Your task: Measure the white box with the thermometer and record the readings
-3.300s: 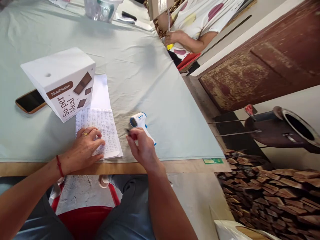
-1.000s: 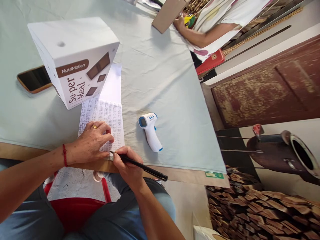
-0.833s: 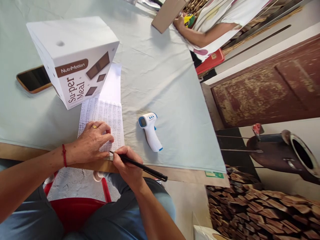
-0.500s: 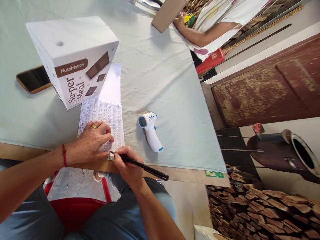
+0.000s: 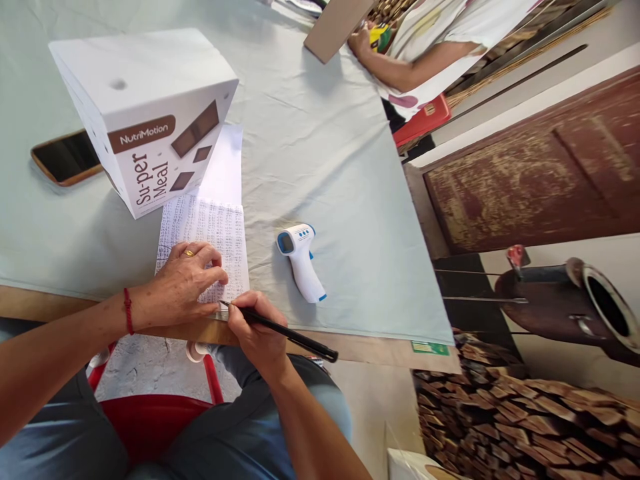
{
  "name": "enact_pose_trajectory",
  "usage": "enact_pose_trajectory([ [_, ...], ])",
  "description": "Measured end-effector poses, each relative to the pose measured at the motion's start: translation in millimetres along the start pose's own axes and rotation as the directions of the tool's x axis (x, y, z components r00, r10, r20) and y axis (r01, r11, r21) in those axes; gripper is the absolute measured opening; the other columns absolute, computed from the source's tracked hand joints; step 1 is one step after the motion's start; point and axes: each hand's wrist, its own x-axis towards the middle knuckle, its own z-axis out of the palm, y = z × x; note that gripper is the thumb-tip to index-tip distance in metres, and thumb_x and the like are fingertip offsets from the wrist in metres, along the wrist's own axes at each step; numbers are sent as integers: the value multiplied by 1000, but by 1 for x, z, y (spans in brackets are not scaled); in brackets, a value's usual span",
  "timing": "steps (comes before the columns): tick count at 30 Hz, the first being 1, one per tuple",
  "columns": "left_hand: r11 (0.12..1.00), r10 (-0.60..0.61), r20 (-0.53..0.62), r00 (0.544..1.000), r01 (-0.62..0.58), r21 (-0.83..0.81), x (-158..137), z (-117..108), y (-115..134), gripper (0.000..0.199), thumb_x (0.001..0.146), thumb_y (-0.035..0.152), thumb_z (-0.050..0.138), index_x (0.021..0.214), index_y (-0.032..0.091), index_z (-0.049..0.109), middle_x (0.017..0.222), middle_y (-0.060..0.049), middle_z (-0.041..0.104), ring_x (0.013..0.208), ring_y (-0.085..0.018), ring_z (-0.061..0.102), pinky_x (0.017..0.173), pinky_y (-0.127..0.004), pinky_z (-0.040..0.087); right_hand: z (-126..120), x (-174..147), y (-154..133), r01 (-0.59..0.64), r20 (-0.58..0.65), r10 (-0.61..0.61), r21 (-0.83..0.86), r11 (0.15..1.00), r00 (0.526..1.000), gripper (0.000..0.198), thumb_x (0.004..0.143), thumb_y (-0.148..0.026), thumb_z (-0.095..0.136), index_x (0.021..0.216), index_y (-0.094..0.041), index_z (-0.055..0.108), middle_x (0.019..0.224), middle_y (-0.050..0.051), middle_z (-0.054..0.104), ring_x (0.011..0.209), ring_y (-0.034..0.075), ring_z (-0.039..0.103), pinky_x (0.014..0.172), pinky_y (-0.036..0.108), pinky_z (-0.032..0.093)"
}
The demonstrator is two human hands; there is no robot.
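Observation:
A sheet of paper (image 5: pixel 227 233) covered in rows of handwriting lies at the table's front edge. My left hand (image 5: pixel 183 283) rests on it with fingers apart and a little bent, holding nothing. A ring and a red wrist cord show on that side. Between the thumb and fingers of my right hand (image 5: pixel 260 330) is a black pen (image 5: pixel 295 339), its tip at the lower part of the paper near my left thumb. A white box (image 5: pixel 150 87) marked "NutriMotion" stands on the paper's far part. To the right lies a white and blue infrared thermometer (image 5: pixel 301 260).
Left of the box lies a phone (image 5: pixel 67 159) on the pale tablecloth (image 5: pixel 345 220). Across the table, another person's arm (image 5: pixel 400 70) is beside a brown cardboard piece (image 5: pixel 337 30). Stacked firewood (image 5: pixel 525 427) lies on the right, below a dark metal vessel (image 5: pixel 555 300).
Almost nothing differs. Both hands, the pen and the paper keep their places, and the view has shifted very slightly.

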Motion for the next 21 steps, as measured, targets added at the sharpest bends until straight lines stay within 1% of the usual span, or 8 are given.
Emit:
enact_pose_trajectory([
  [5, 1000, -5, 11, 1000, 5, -2, 0, -1, 0, 22, 86, 33, 70, 102, 18, 67, 120, -11, 59, 121, -30, 50, 107, -52, 32, 0, 0, 0, 3, 7, -3, 25, 1000, 1000, 11, 78, -15, 58, 69, -22, 55, 56, -6, 51, 50, 10, 46, 49, 22, 42],
  [9, 1000, 5, -5, 1000, -5, 4, -1, 0, 0, 20, 85, 30, 69, 101, 19, 66, 120, -11, 59, 121, -30, 50, 107, -51, 32, 0, 0, 0, -6, 19, 5, 30, 1000, 1000, 11, 78, -16, 58, 69, -22, 55, 56, -5, 52, 50, 10, 47, 49, 22, 42],
  [21, 1000, -1, 12, 1000, 1, 8, 0, -1, 0, 21, 85, 32, 70, 101, 19, 66, 121, -11, 59, 121, -30, 50, 107, -52, 33, -1, -1, 3, 16, -19, -16, 9, 1000, 1000, 11, 79, -15, 56, 70, -21, 54, 59, -4, 53, 53, 11, 49, 52, 23, 44],
])
